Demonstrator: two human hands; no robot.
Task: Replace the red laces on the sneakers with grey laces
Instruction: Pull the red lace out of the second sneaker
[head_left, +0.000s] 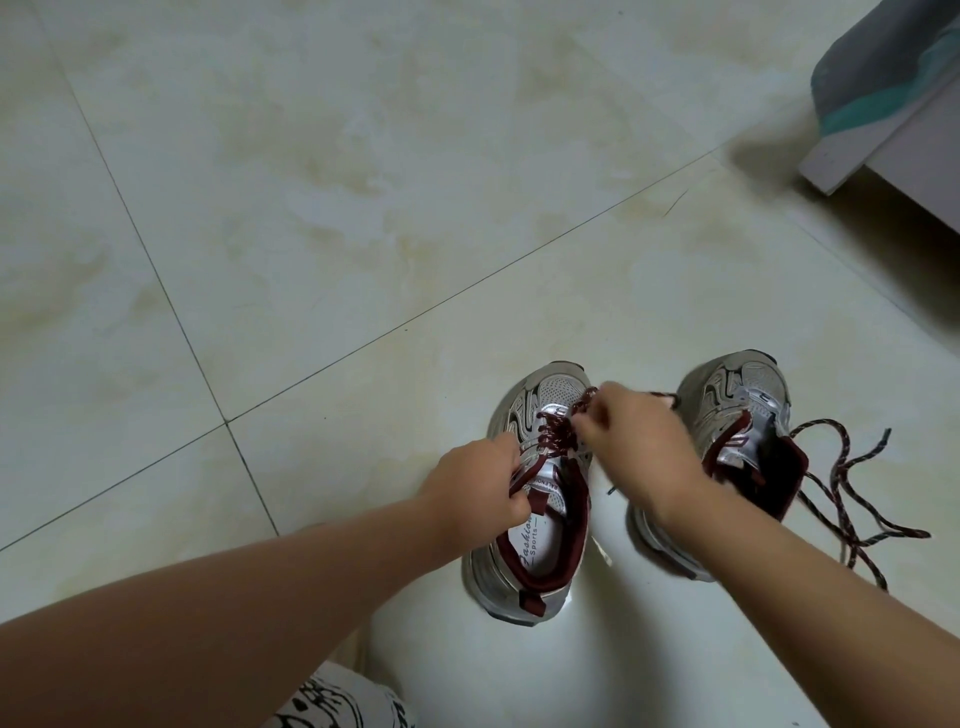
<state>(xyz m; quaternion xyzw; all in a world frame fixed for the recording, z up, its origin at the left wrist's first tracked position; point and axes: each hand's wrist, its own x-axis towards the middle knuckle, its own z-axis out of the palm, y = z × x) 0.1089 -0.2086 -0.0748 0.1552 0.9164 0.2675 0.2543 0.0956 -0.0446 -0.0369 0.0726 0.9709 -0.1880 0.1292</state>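
Note:
Two silver sneakers with dark red trim stand on the tiled floor. The left sneaker (530, 525) still carries a dark red lace (558, 439) through its eyelets. My left hand (475, 486) grips the tongue and one lace end at its top. My right hand (641, 449) pinches the red lace above the toe-side eyelets. The right sneaker (748, 410) stands unlaced, partly behind my right wrist. A loose red-and-grey speckled lace (852, 499) lies tangled on the floor to its right.
A bed corner (883, 119) with grey and teal bedding juts in at the upper right. Pale floor tiles (311, 208) spread to the left and ahead. My patterned knee (337, 699) shows at the bottom edge.

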